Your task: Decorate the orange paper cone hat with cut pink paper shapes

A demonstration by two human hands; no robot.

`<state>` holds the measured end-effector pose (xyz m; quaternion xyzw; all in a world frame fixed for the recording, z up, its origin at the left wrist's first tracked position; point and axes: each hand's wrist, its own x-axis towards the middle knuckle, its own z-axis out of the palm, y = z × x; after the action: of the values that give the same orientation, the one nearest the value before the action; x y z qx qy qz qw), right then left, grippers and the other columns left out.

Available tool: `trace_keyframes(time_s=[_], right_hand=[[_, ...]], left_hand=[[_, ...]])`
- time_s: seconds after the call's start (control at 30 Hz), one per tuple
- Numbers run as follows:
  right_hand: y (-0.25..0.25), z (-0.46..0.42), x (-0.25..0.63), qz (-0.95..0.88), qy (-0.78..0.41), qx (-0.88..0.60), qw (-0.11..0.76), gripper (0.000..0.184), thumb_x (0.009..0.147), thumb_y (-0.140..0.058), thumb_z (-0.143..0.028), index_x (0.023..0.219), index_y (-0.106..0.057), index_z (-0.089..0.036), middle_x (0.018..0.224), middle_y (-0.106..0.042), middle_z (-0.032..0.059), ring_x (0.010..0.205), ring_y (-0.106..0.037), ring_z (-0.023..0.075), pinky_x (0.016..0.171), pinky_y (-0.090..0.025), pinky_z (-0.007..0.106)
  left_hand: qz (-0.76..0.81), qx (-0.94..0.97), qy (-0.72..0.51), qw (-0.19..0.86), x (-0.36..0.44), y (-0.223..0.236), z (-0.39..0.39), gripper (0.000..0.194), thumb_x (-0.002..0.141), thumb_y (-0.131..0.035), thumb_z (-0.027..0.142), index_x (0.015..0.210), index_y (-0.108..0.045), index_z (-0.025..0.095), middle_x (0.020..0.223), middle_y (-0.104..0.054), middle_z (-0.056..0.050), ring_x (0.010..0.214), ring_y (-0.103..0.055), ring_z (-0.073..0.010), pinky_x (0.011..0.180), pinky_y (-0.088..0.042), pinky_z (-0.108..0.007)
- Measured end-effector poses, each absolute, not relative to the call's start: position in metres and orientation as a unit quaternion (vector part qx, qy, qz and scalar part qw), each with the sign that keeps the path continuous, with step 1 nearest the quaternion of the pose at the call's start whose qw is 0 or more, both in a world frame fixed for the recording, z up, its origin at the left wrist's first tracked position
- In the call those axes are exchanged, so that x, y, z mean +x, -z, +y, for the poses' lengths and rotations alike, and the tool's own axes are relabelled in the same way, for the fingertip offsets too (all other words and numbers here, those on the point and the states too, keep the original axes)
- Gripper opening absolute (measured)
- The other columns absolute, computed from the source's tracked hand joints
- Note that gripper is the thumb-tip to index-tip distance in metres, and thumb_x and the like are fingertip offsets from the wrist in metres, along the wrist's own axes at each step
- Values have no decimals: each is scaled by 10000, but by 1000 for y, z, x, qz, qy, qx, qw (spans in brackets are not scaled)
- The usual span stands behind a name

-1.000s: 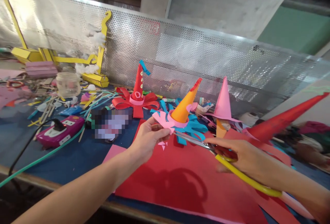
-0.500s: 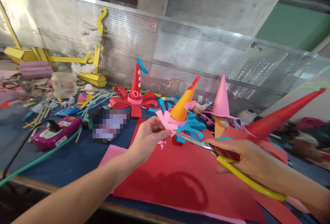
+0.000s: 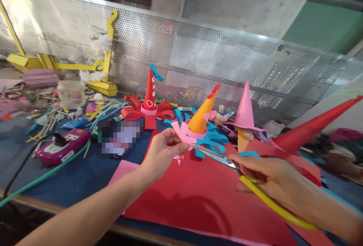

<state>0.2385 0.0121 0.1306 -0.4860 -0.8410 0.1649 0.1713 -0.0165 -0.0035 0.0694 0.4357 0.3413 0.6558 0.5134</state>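
Note:
Between its thumb and fingers, my left hand [image 3: 164, 151] pinches a pink paper cutout [image 3: 185, 133] with strip-like arms. My right hand [image 3: 269, 178] is wrapped round yellow-handled scissors [image 3: 218, 157], whose blade tips meet the cutout's lower edge close to my left thumb. Small pink scraps [image 3: 178, 158] lie below on a large red paper sheet [image 3: 195, 197]. Just behind the cutout leans an orange paper cone [image 3: 200, 115] with a red tip and blue looped strips [image 3: 211, 140] round its base.
A red cone [image 3: 150, 93] with red loops, a pink cone hat [image 3: 244, 106] and a long red cone [image 3: 314, 127] stand around. To the left are a phone [image 3: 121, 136], a purple power strip [image 3: 62, 146], a plastic jar [image 3: 70, 94] and sticks. A perforated metal panel [image 3: 198, 53] runs behind.
My right hand and the scissors have shifted slightly right and down, the tips staying at the pink cutout. My left hand keeps its pinch almost unmoved.

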Motion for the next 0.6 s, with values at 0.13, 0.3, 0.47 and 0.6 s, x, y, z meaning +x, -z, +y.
trace_keyframes(time_s=[0.13, 0.3, 0.47, 0.6], right_hand=[[-135, 8, 235, -872, -100, -469, 99, 312, 707, -672, -423, 940, -702, -216, 577, -353, -31, 530, -344, 139, 467, -330, 250], [-133, 6, 234, -878, -81, -457, 117, 401, 723, -655, -430, 1056, -693, -209, 580, -363, -25, 524, -362, 145, 466, -341, 252], [-132, 7, 233, -882, -67, -452, 113, 381, 717, -657, -421, 1030, -707, -209, 556, -371, -23, 509, -371, 149, 433, -305, 253], [-136, 6, 234, -886, -48, -450, 99, 366, 737, -636, -431, 1023, -703, -212, 553, -383, -24, 503, -375, 147, 443, -308, 258]], left_hand=[[343, 424, -662, 514, -16, -71, -4, 193, 654, -731, 143, 740, -559, 150, 681, -653, -3, 672, -623, -128, 679, -462, -253], [343, 413, -672, 509, -17, -71, -3, 203, 644, -747, 155, 714, -556, 148, 641, -649, 7, 624, -621, -114, 640, -465, -234], [343, 408, -675, 510, -17, -71, -3, 201, 634, -758, 159, 697, -568, 145, 617, -645, 11, 607, -620, -110, 630, -470, -231], [336, 409, -675, 513, -17, -72, -3, 187, 638, -753, 145, 731, -590, 140, 635, -650, 8, 614, -614, -102, 628, -467, -221]])
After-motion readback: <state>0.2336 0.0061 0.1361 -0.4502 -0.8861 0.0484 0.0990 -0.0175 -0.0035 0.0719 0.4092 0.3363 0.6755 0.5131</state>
